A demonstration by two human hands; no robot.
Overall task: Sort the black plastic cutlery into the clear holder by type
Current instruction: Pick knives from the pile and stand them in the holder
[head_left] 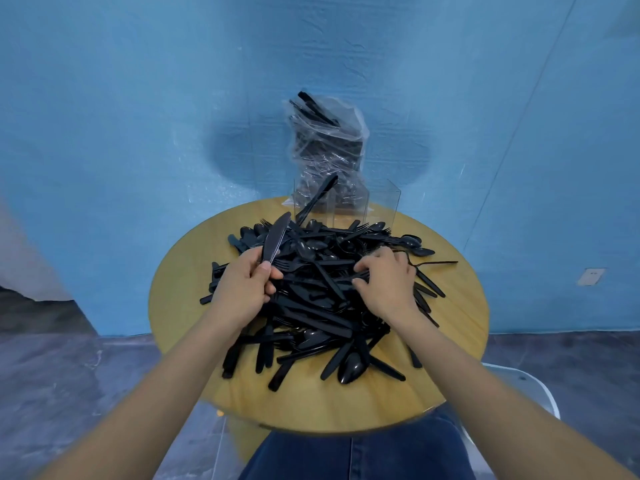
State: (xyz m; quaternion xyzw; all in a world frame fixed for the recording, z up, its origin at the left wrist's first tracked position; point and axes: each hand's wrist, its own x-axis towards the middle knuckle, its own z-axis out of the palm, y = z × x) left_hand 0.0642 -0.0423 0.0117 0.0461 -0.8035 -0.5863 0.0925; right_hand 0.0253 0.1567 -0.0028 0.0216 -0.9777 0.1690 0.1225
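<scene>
I can read no brand, label or writing anywhere, neither on the cutlery nor on the holder. My left hand [244,284] grips a black knife [275,241] by the handle, blade pointing up and away, lifted clear above the heap. My right hand [386,280] lies on the cutlery pile [322,299] with fingers curled down among the pieces (whether they truly pinch one I cannot tell, since the fingertips sink into black on black). The pile of forks, spoons and knives covers the middle of the round wooden table [450,327].

At the far edge of the table stands the clear holder [381,206], its walls so transparent that I make out only edges; how many compartments it has stays unclear. One black piece [317,199] leans out of its left part. Behind it rises a crumpled plastic bag [327,147] with more black cutlery inside, the shapes blurred by the wrinkled film.
</scene>
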